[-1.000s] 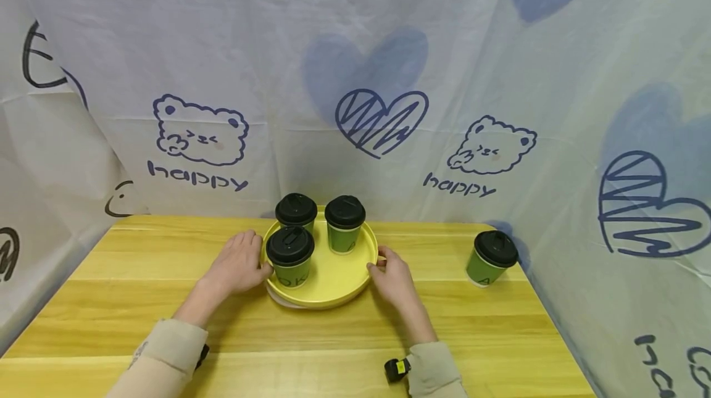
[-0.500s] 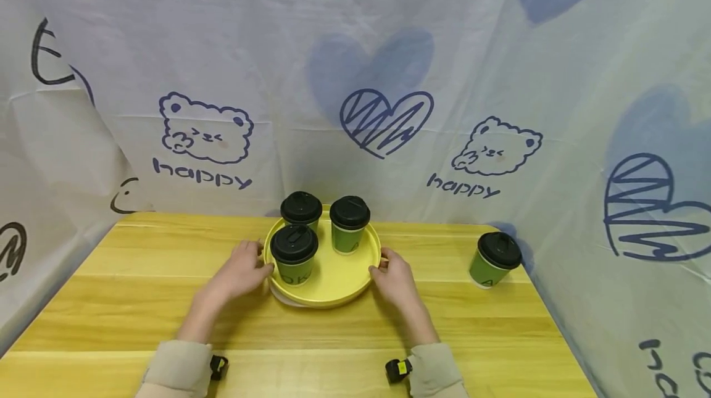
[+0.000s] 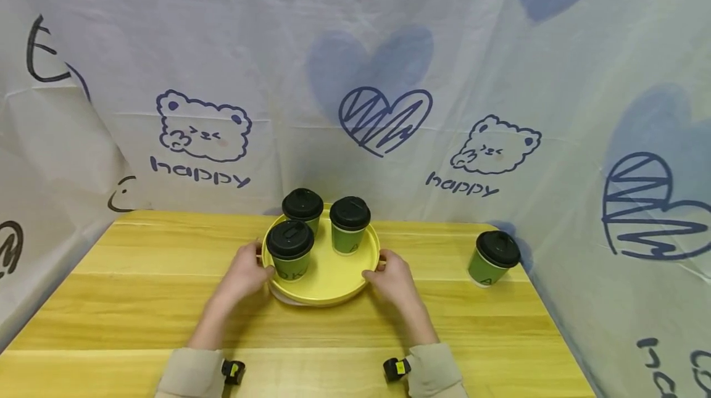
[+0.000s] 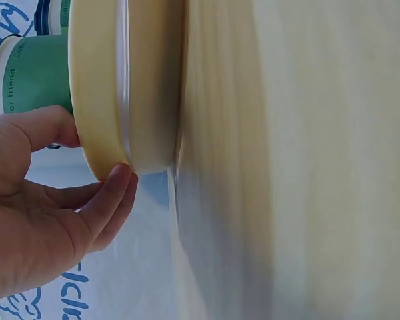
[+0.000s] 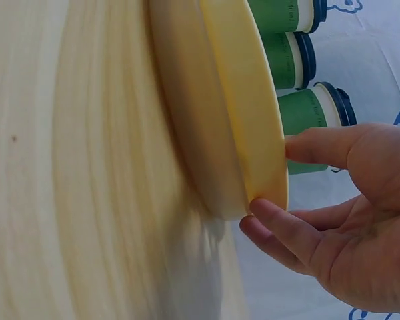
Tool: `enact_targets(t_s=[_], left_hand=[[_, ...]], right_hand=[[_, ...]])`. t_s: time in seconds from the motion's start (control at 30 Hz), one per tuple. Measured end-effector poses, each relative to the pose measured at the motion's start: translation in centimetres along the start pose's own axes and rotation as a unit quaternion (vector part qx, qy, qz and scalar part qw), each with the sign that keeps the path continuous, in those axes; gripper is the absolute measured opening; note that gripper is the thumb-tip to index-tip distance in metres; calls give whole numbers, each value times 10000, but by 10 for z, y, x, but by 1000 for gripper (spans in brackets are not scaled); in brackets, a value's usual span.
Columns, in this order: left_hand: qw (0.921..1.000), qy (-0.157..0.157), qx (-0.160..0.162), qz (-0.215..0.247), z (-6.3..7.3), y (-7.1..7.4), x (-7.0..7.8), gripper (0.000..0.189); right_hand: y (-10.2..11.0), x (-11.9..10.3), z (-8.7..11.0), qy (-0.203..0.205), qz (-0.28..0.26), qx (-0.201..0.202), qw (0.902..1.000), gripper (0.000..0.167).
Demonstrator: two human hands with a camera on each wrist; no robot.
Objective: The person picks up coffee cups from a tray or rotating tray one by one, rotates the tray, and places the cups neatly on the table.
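Note:
A round yellow tray rests on a paler round base on the wooden table. On it stand three green paper cups with black lids: a front-left cup, a back-left cup and a right cup. My left hand pinches the tray's left edge, thumb at the rim and fingertips against the outer wall low down. At the opposite edge my right hand grips the tray the same way. In the right wrist view, the thumb of the right hand is close to a cup.
Another green lidded cup stands apart on the table's right side, near the right edge. A pale printed cloth hangs behind the table and along its sides. Both wrists wear small black devices.
The left forearm has swung inward to the right, while its hand stays at the tray's edge. The front-left cup has shifted slightly left and back. The right hand has barely moved.

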State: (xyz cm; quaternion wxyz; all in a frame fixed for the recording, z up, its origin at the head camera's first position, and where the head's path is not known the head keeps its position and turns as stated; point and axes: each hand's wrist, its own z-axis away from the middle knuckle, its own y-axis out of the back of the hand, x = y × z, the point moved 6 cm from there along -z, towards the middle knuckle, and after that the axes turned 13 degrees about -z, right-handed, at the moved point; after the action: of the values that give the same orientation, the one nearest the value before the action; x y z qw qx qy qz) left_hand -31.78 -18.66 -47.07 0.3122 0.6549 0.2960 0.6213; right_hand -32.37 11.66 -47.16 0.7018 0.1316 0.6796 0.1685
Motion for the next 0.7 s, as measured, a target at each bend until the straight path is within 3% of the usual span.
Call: enact_targets(t_s=[0.4,0.7], left_hand=[[9997,142,-170,-120,-9,1,-8,62],[9990,152,-339,-243,-20,4,-10,67]], right_hand=[[2,1,-3,209,-281,253,9991,51],[4,5,-6,247,-200,545,9980,50]])
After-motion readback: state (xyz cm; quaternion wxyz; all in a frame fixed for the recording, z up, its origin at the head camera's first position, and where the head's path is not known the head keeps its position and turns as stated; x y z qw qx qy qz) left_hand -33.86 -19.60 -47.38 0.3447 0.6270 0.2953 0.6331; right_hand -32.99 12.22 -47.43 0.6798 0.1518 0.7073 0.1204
